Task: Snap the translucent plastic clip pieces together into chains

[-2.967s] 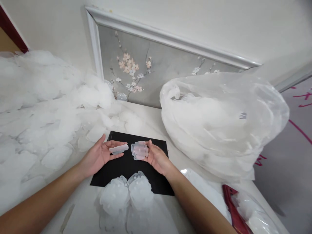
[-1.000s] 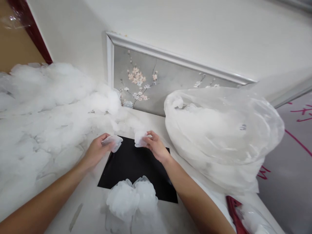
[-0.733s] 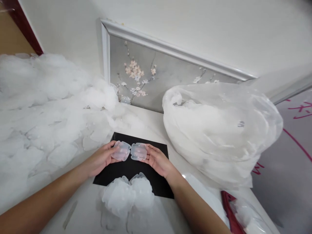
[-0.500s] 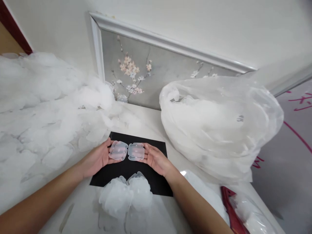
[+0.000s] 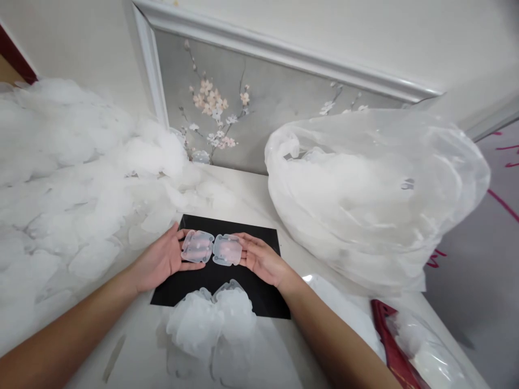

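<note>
Above a black mat I hold two translucent, roughly square plastic pieces side by side. My left hand supports the left plastic piece, with fingers showing through from behind it. The right plastic piece is gripped by its outer edge in my right hand, fingers behind and thumb along the top. Their inner edges nearly meet; I cannot tell whether they touch. Closer to me, two clumps of similar pieces lie over the mat's near edge.
A large heap of translucent pieces covers the left of the white table. At the right stands a big clear plastic bag full of white pieces. A dark red object and a smaller clear bag lie at lower right.
The view has shifted slightly. Both hands keep hold of their pieces; the right piece is tilted slightly differently. The clumps and bags stay in place.
</note>
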{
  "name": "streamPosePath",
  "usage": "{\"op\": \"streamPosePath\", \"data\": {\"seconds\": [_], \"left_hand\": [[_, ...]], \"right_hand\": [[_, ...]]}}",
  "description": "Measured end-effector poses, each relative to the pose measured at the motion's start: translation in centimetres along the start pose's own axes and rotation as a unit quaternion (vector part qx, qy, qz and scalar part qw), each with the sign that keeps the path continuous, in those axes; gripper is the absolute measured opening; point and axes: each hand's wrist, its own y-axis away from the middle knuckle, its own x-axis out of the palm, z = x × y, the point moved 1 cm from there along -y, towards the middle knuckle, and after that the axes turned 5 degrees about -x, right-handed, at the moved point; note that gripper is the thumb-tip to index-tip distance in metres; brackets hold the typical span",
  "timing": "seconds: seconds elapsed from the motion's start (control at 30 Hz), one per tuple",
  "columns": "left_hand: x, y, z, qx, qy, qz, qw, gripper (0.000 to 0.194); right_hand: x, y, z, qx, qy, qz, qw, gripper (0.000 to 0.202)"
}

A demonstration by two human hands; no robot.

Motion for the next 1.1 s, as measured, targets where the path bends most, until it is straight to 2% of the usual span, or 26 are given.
{"op": "streamPosePath", "data": {"seconds": [0.57,0.73,0.83,0.9,1.0,1.1], "left_hand": [[0.1,0.3,0.0,-0.01,-0.002,0.017,1.0,0.047],[0.1,0.3,0.0,-0.004,-0.021,0.014,1.0,0.051],[0.1,0.4,-0.2,0.063,-0.065,0.004,0.996,0.053],[0.0,0.5,-0.3,0.13,-0.148,-0.005,0.98,0.057],[0.0,0.8,-0.4,0.198,-0.246,-0.013,0.949,0.062],[0.0,0.9,-0.6,0.244,-0.248,-0.043,0.936,0.06]], "right_hand": [[0.0,0.1,-0.1,-0.008,0.014,0.014,1.0,0.034],[0.0,0.0,-0.3,-0.027,0.036,-0.003,0.999,0.031],[0.1,0.1,0.2,-0.105,0.077,-0.018,0.991,0.023],[0.2,0.3,0.6,-0.155,0.139,0.01,0.978,0.016],[0.3,0.4,0.8,-0.177,0.219,0.051,0.958,0.025],[0.0,0.2,0.5,-0.192,0.22,0.0,0.957,0.026]]}}
